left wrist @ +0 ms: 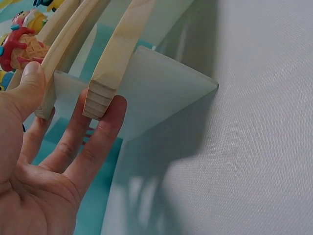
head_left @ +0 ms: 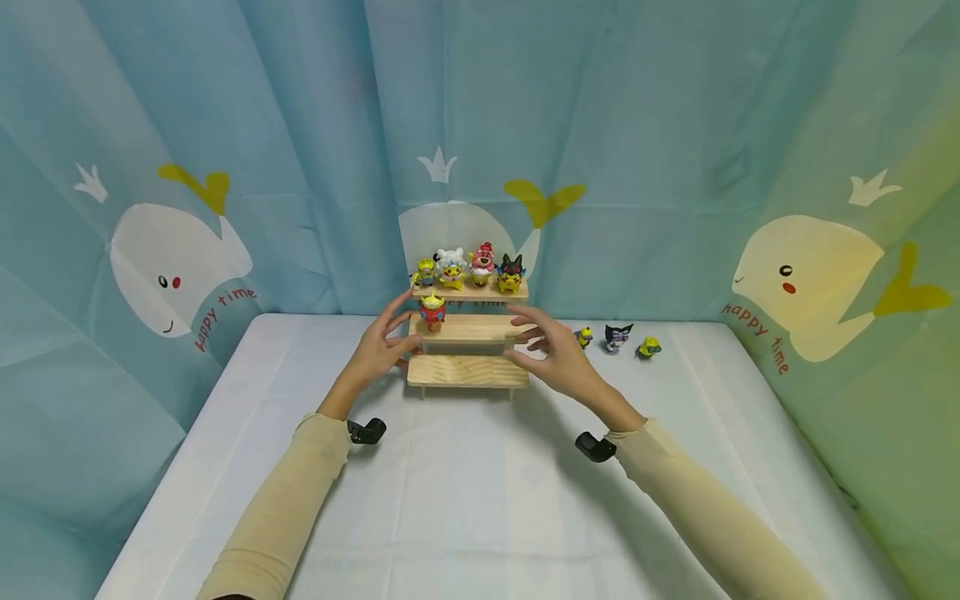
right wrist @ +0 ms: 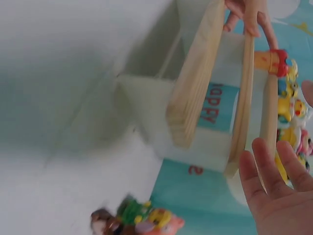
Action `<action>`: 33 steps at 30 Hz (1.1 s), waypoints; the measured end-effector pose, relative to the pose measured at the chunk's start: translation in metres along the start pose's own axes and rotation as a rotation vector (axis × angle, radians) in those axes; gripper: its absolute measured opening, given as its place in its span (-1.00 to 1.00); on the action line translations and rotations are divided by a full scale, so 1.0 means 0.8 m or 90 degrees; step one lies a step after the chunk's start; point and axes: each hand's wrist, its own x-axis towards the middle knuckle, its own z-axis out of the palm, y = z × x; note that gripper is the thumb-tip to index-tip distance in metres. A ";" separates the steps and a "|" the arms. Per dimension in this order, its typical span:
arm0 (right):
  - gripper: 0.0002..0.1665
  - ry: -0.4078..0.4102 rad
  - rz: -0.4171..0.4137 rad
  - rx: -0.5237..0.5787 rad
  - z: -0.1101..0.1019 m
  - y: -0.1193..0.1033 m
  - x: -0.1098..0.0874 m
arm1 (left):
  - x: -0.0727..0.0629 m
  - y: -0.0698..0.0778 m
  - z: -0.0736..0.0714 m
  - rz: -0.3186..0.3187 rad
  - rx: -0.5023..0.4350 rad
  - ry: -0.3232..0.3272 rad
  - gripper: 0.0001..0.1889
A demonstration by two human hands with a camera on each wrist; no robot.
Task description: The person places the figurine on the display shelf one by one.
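Note:
A three-tier wooden display stand [head_left: 468, 372] with clear side panels stands at the back of the table. My left hand [head_left: 378, 346] is at its left end, fingers spread and mostly straight against the board ends. In the left wrist view the thumb [left wrist: 32, 78] lies at the middle board beside a red figurine on a cone [left wrist: 24, 49]. My right hand [head_left: 558, 350] is spread at the stand's right end, with nothing held; in the right wrist view its fingertips [right wrist: 261, 149] are close to the upper boards. Several small figurines [head_left: 482, 265] stand along the top board.
On the table right of the stand are a black-eared figurine [head_left: 618, 337] and a yellow-green one [head_left: 648, 347], with another yellow one [head_left: 583, 337] partly behind my right hand. A blue whale-print curtain [head_left: 637, 125] hangs behind the white-covered table [head_left: 465, 500].

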 end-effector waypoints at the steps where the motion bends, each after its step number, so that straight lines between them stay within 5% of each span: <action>1: -0.20 0.003 0.004 -0.008 -0.004 0.001 -0.004 | 0.000 0.000 0.000 -0.001 0.000 0.000 -0.18; 10: -0.21 0.032 0.038 -0.056 -0.041 0.013 -0.035 | 0.002 0.002 -0.001 -0.018 -0.015 -0.006 -0.15; 17: -0.19 0.056 0.060 -0.102 -0.062 0.029 -0.058 | -0.007 0.027 0.002 -0.014 -0.020 -0.017 -0.17; 33: -0.24 0.070 0.097 -0.104 -0.076 0.056 -0.079 | -0.010 0.034 0.003 -0.027 -0.008 -0.010 -0.17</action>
